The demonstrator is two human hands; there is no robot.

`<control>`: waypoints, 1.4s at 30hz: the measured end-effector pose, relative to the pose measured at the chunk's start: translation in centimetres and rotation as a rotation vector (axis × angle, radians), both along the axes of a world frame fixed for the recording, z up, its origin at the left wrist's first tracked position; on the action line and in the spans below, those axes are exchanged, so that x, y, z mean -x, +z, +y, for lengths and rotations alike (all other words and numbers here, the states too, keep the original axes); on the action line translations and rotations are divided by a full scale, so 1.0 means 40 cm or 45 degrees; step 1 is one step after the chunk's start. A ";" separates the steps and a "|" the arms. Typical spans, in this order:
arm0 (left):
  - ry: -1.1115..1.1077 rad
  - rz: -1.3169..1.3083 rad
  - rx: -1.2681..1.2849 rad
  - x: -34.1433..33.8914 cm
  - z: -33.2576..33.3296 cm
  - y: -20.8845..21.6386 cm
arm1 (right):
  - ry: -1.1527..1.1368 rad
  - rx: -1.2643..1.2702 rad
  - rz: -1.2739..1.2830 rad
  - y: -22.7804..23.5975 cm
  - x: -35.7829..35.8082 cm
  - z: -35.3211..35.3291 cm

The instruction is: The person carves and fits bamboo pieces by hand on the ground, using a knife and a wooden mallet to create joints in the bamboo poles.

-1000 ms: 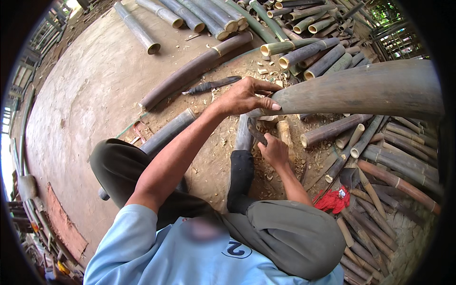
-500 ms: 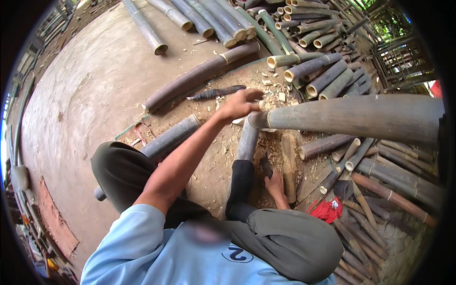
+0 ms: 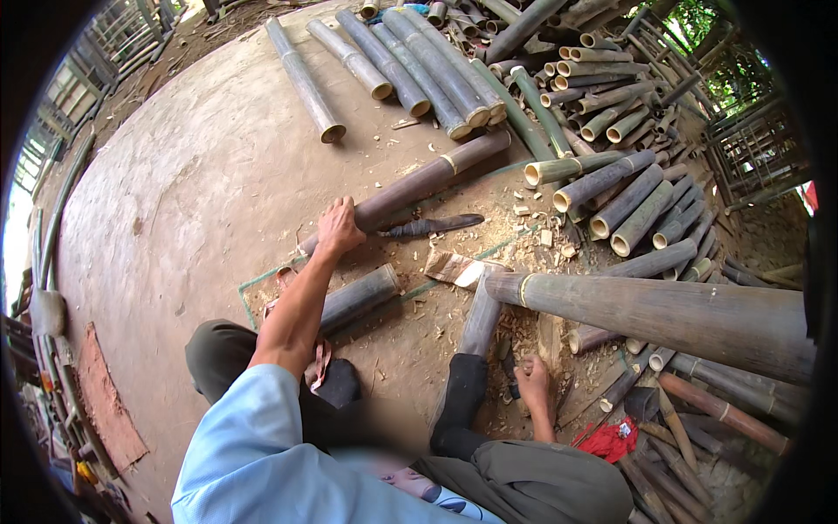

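My left hand point(image 3: 339, 225) reaches out and closes round the near end of a long brown bamboo pole point(image 3: 417, 185) lying on the ground. Low on the right, my right hand point(image 3: 533, 384) is closed on a dark-bladed knife point(image 3: 507, 354), whose handle is mostly hidden by the fingers. A thick bamboo pole point(image 3: 655, 313) slants in from the right, its far end against a short grey bamboo piece point(image 3: 481, 320) by my dark-socked foot. Just right of my left hand lies a dark, narrow tool with a wrapped handle point(image 3: 410, 229). Another short bamboo length point(image 3: 360, 299) rests beside my left forearm.
Pale shavings point(image 3: 546, 237) litter the ground. Several bamboo poles point(image 3: 419, 65) lie at the back, and stacked cut lengths point(image 3: 611, 113) fill the right side. A red cloth point(image 3: 609, 439) lies near my right forearm. A reddish slab point(image 3: 106, 402) is at far left.
My left hand has moved left from beside the thick pole's end to the brown pole and closed on it. My right hand stays low with the knife. The view has shifted.
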State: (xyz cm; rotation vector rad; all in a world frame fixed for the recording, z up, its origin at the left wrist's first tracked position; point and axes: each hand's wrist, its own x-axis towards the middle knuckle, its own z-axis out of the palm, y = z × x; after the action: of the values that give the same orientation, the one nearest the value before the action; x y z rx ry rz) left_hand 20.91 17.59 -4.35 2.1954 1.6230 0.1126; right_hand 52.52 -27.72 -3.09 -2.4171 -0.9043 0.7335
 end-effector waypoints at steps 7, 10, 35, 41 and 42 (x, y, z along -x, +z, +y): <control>0.014 -0.660 0.352 -0.012 -0.052 0.082 | 0.049 -0.006 0.142 0.021 0.096 0.040; 0.147 -1.031 0.404 -0.080 -0.040 0.124 | 0.040 -0.046 0.161 0.010 0.094 0.031; 0.293 -1.239 -0.194 -0.163 0.493 0.000 | -0.106 -0.418 0.634 0.067 0.160 0.091; -1.059 -0.776 0.406 -0.433 -0.131 0.159 | -0.063 -1.219 0.359 0.398 0.109 0.271; -1.210 -0.868 0.306 -0.458 -0.203 0.144 | -0.010 -1.265 0.281 0.442 0.101 0.300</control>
State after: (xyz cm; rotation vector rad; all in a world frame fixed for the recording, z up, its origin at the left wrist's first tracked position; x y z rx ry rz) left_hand 39.22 9.47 1.42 2.1521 0.1682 0.3180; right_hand 48.46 -15.70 14.60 -1.4332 -0.8761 0.3815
